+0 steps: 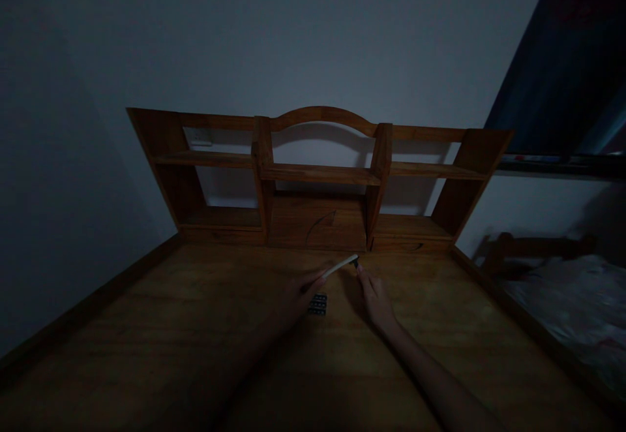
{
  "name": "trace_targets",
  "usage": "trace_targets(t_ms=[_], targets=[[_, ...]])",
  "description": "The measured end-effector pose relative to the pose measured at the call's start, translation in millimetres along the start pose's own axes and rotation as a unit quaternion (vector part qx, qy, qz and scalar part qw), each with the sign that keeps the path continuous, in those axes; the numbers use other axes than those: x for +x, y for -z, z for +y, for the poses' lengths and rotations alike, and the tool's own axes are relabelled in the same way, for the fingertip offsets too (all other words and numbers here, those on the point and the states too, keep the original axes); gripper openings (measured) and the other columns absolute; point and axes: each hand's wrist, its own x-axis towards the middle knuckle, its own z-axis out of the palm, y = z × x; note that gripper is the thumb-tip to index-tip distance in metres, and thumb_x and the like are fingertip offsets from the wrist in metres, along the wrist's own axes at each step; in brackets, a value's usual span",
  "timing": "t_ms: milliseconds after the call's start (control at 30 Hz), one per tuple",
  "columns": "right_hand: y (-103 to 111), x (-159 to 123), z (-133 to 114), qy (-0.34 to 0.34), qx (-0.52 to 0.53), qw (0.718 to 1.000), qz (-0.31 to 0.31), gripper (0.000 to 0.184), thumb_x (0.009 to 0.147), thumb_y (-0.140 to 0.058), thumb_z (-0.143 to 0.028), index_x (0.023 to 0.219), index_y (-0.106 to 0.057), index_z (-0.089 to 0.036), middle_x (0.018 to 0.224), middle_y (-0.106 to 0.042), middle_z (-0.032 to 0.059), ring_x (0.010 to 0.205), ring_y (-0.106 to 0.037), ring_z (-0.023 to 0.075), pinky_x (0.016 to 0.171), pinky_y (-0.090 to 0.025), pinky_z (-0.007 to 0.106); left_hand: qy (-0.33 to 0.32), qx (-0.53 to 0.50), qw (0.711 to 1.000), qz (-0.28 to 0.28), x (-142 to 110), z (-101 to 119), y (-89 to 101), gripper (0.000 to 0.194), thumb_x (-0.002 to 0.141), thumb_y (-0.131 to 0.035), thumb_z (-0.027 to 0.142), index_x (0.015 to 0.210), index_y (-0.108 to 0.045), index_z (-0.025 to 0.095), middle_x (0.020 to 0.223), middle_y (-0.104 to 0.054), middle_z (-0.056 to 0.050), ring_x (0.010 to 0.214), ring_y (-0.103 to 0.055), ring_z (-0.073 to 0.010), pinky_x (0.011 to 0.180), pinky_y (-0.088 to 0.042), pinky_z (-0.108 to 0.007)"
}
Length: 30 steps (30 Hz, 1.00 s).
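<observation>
In the middle of the head view, my left hand (298, 292) is closed on one end of a slim, pale, slightly curved stick (340, 265), which slants up to the right. My right hand (375, 295) pinches a small dark piece (356, 263) at the stick's far tip. Whether the dark piece is joined to the stick or only touches it, I cannot tell. Partly hidden by my left hand, a small black item with rows of light marks (319, 305) lies flat on the wooden desk (415, 354). The dim light hides finer detail.
A wooden shelf unit (320, 174) with several compartments stands along the desk's back edge, against a pale wall (293, 40). Raised wooden rims (528, 327) run along the desk's sides. Beyond the right rim lies pale, crumpled material (577, 308). A dark window (562, 73) is at upper right.
</observation>
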Motion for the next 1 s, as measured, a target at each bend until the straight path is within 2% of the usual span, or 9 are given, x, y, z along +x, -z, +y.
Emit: trace_targets(t_ms=[200, 333, 567, 733, 867, 1000], targets=[[1, 1, 2, -0.018, 0.0, 1.0, 0.011, 0.054, 0.091, -0.033, -0.051, 0.072, -0.064, -0.011, 0.062, -0.057, 0.0027, 0.059, -0.049, 0.0149, 0.056, -0.032, 0.023, 0.006, 0.017, 1.0, 0.023, -1, 4, 0.4, 0.041, 0.084, -0.05, 0.045, 0.114, -0.063, 0.02, 0.109, -0.067, -0.003, 0.102, -0.062, -0.0268, 0.092, -0.047, -0.044], [1, 1, 0, -0.026, 0.016, 0.999, 0.01, 0.054, 0.09, -0.033, -0.053, 0.067, -0.061, -0.013, 0.059, -0.053, 0.0004, 0.056, -0.045, 0.0131, 0.053, -0.029, 0.023, 0.0, -0.001, 1.0, 0.015, 0, 0, 0.2, 0.039, 0.083, -0.052, 0.045, 0.114, -0.063, 0.023, 0.114, -0.065, -0.001, 0.108, -0.059, -0.0256, 0.096, -0.044, -0.043], [0, 2, 2, -0.035, 0.026, 0.999, 0.014, 0.054, 0.089, -0.034, -0.056, 0.062, -0.056, -0.015, 0.054, -0.044, -0.0021, 0.052, -0.04, 0.0119, 0.051, -0.027, 0.023, 0.014, -0.011, 0.998, 0.054, 3, -5, 2.2, 0.04, 0.081, -0.055, 0.044, 0.113, -0.064, 0.021, 0.112, -0.066, -0.003, 0.106, -0.06, -0.0254, 0.096, -0.045, -0.042], [1, 1, 1, -0.034, 0.003, 0.999, 0.01, 0.054, 0.09, -0.033, -0.054, 0.065, -0.059, -0.014, 0.057, -0.05, 0.0005, 0.056, -0.045, 0.014, 0.053, -0.03, 0.024, 0.026, -0.009, 1.0, 0.008, -2, 6, -0.5, 0.041, 0.083, -0.053, 0.045, 0.115, -0.063, 0.021, 0.11, -0.067, -0.002, 0.106, -0.06, -0.0264, 0.097, -0.043, -0.043], [2, 0, -3, -0.027, -0.007, 1.0, 0.006, 0.055, 0.09, -0.031, -0.054, 0.075, -0.064, -0.014, 0.065, -0.057, 0.0042, 0.063, -0.051, 0.0169, 0.058, -0.034, 0.025, 0.032, -0.008, 0.999, 0.021, -3, 10, -0.3, 0.042, 0.083, -0.052, 0.045, 0.116, -0.062, 0.021, 0.114, -0.065, -0.002, 0.108, -0.059, -0.0263, 0.098, -0.042, -0.044], [2, 0, -2, -0.024, -0.01, 1.0, 0.017, 0.055, 0.088, -0.034, -0.056, 0.074, -0.065, -0.013, 0.066, -0.058, 0.0042, 0.063, -0.052, 0.0165, 0.058, -0.035, 0.024, 0.023, -0.02, 0.999, 0.011, -2, 7, -2.4, 0.042, 0.083, -0.052, 0.045, 0.116, -0.062, 0.021, 0.115, -0.065, -0.003, 0.11, -0.058, -0.0262, 0.098, -0.043, -0.044]])
